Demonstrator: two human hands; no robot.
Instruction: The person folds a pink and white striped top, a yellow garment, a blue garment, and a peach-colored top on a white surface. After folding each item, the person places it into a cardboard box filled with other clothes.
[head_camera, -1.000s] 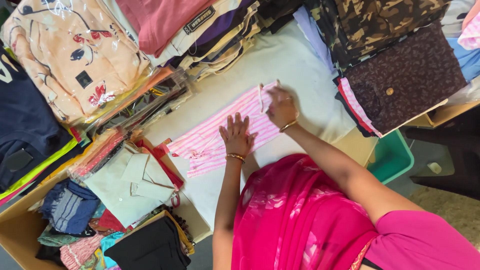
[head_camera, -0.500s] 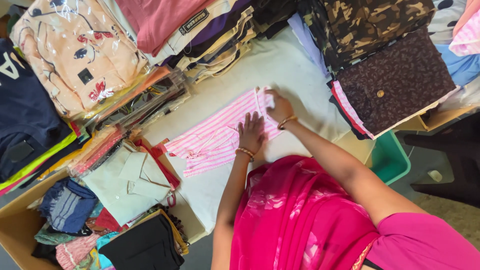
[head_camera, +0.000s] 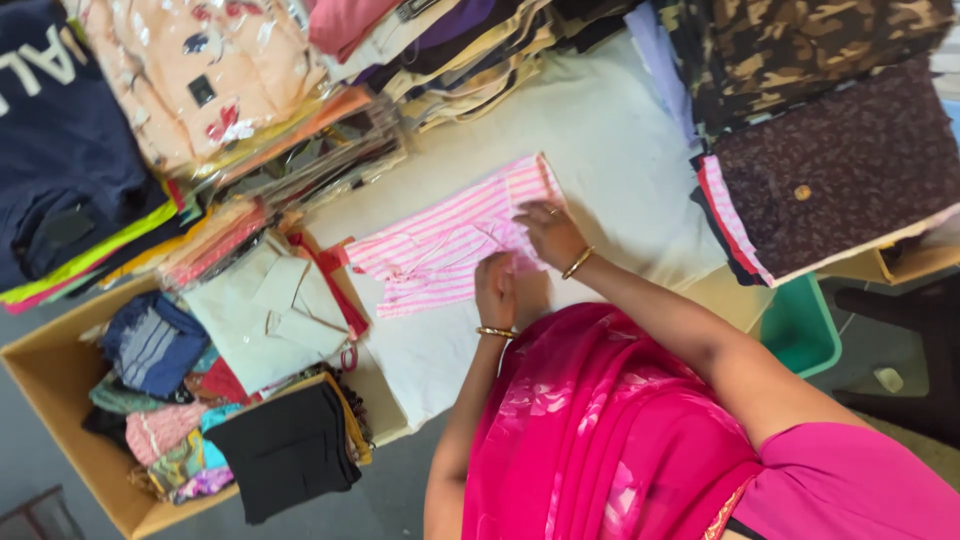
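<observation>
A pink-and-white striped garment (head_camera: 440, 250) lies spread on the pale cloth-covered table (head_camera: 610, 130). My left hand (head_camera: 495, 290), with a gold bangle at the wrist, rests flat on the garment's near edge. My right hand (head_camera: 548, 232), also bangled, sits just beyond it with its fingers curled onto the striped fabric near the garment's right end. The two hands are close together, almost touching. A bright pink sari (head_camera: 610, 430) covers the body below them.
Stacks of packed clothes (head_camera: 220, 70) line the far left. A camouflage and dark brown floral pile (head_camera: 840, 150) sits at right. A cardboard box (head_camera: 60, 400) holds folded clothes, with a cream shirt (head_camera: 260, 310) and a black garment (head_camera: 285, 445). A green bin (head_camera: 800, 330) stands beside the table.
My right hand has come in from the garment's far corner to its middle right part. My left hand has slid back toward the near edge, close to the right hand.
</observation>
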